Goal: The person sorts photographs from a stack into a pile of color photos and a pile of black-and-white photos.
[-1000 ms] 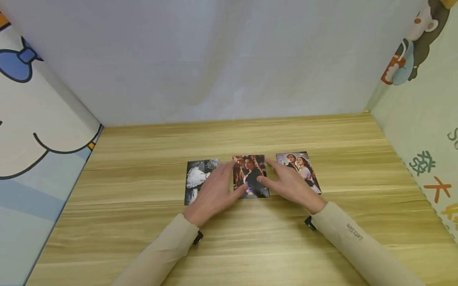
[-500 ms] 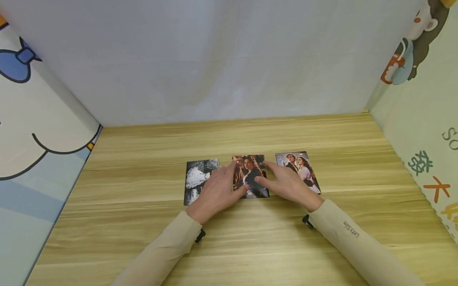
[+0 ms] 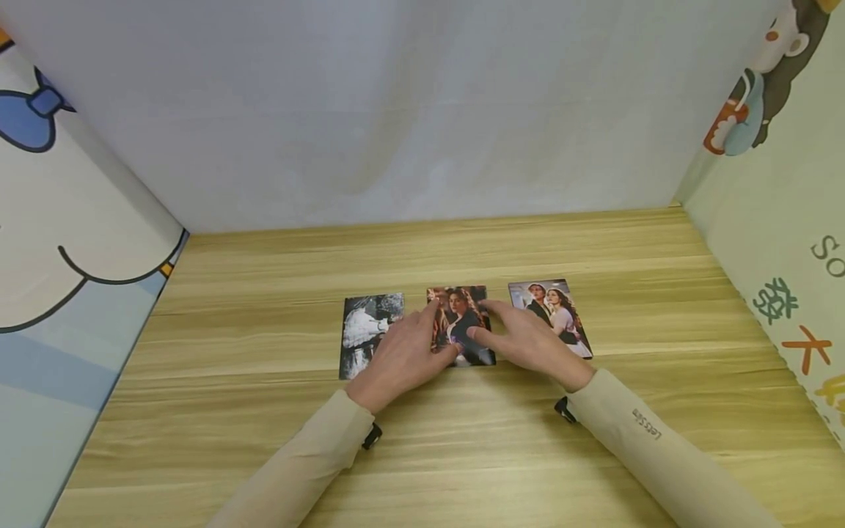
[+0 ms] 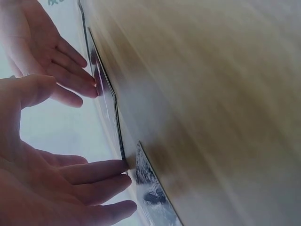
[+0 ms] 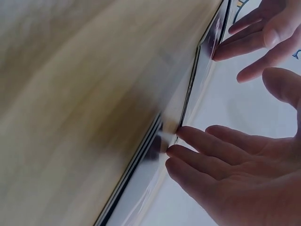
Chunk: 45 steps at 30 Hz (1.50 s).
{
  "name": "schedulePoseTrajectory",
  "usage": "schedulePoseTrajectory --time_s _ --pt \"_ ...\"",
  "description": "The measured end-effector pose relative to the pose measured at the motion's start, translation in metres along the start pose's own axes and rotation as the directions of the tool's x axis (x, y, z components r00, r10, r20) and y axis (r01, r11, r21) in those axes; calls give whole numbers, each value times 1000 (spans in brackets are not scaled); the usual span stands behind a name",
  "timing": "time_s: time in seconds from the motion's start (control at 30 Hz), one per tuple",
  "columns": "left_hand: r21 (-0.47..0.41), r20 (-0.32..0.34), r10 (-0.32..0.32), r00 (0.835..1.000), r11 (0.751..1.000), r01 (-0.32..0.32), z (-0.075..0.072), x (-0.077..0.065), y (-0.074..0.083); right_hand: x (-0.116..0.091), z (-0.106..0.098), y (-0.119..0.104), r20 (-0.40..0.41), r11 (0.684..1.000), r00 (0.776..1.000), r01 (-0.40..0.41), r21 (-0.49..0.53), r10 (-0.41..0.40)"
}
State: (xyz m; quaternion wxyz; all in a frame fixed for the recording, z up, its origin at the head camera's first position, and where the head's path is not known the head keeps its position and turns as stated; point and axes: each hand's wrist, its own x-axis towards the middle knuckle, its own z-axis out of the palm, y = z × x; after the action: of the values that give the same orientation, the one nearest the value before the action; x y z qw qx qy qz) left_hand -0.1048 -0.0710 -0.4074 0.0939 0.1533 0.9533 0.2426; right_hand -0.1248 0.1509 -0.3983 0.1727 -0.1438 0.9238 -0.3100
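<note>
While left hand [image 3: 405,353] and right hand [image 3: 531,339], fingers outstretched, touch the middle card [image 3: 463,312], printed walls [image 3: 66,198] flank a streaked tabletop [image 3: 264,308].

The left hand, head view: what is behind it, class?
Parts of the black-and-white card, middle card and table show around the left hand; the cards' lower right and lower left corners, respectively, are covered.

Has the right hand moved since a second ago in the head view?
Yes, slightly: judged against the rightmost photo, the right hand has shifted left, a little farther over the middle photo.
</note>
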Motion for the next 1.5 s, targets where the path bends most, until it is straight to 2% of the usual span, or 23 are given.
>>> schedulePoseTrajectory --time_s 0.37,0.7,1.03,1.27,1.5 --pt "-42 -13 -19 1000 999 19 0 -2 0 -2 0 -4 -19 1000 1000 -5 10 6" --pt "-129 -73 -37 997 991 28 0 -5 -1 -6 0 -5 -92 998 995 37 54 -32" --pt "-322 -124 -102 987 945 57 -2 -7 -3 -8 -1 -5 -157 990 987 68 122 -48" --pt "-388 -180 -76 981 921 0 -2 -8 -4 -8 -1 -5 -182 983 982 73 169 -42" --pt "-408 -280 -61 958 911 -61 -3 -9 -4 -7 0 -6 -223 973 974 100 210 -52"
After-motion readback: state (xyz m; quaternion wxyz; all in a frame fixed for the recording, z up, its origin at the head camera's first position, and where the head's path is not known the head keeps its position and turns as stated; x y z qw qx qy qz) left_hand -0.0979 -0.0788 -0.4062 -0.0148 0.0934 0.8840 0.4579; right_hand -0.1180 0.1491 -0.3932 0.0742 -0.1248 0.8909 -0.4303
